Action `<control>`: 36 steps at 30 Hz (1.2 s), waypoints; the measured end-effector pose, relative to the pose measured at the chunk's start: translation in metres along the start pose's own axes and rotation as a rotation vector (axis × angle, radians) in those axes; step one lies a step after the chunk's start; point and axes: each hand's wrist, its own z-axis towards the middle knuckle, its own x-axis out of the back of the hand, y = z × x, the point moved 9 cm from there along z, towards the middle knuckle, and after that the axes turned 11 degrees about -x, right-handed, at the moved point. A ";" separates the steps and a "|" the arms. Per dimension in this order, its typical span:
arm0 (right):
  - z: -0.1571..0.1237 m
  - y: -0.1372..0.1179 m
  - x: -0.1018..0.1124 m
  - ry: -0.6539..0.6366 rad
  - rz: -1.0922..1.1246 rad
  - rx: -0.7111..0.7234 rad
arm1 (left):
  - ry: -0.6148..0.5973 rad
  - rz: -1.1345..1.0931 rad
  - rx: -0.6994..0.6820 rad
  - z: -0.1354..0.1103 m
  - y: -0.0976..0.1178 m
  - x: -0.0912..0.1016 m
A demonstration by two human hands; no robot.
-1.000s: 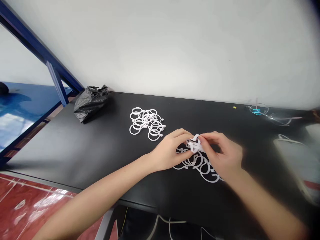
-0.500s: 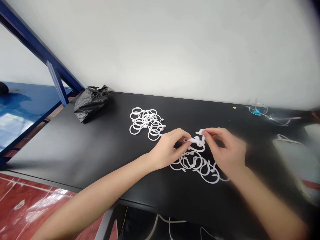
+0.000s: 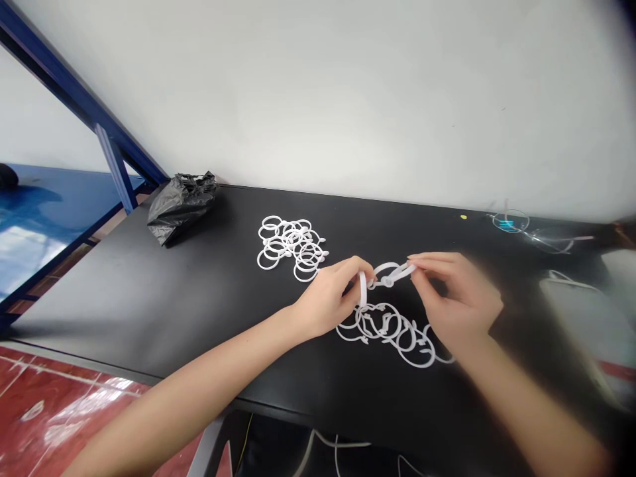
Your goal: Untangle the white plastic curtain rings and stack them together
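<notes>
Between my two hands, white plastic rings, which look like curtain rings, are held above the table. My left hand [image 3: 332, 295] is closed, its thumb and fingers pinching a white ring [image 3: 363, 289] seen nearly edge-on. My right hand [image 3: 460, 291] pinches the end of another white ring [image 3: 403, 272] at its fingertips. Whether the held rings are linked together, I cannot tell. Just below the hands lies a loose pile of white rings [image 3: 400, 323] with small tabs, partly covered by my right hand. Farther left, beyond my left hand, sits a second cluster of white rings [image 3: 298, 246].
The black table [image 3: 199, 311] runs along a white wall. On it are a crumpled black plastic bag [image 3: 181, 205] at the back left, eyeglasses [image 3: 511, 222] at the back right, a small yellow bit [image 3: 464, 217], and a pale blurred object [image 3: 571, 311] at right.
The held rings have been turned: one now stands nearly edge-on at my left fingers, another stretches toward my right fingertips. My right hand has shifted slightly right. Both piles look unchanged.
</notes>
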 end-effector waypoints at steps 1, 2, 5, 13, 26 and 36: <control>0.000 0.002 0.002 0.019 0.011 -0.026 | -0.003 0.012 -0.001 0.000 0.000 0.000; 0.001 0.006 0.003 0.037 0.022 -0.062 | -0.011 0.021 0.001 0.001 0.000 0.000; 0.001 0.016 0.005 0.071 0.039 -0.183 | -0.054 0.023 0.022 0.001 -0.002 -0.003; 0.000 0.016 0.000 0.016 0.188 -0.228 | -0.072 0.019 0.037 0.000 -0.006 -0.010; -0.003 0.004 -0.008 -0.092 0.255 -0.157 | -0.007 -0.075 0.035 0.008 -0.002 -0.003; -0.001 0.012 0.011 0.165 0.092 -0.221 | -0.021 -0.202 0.116 0.004 -0.006 -0.005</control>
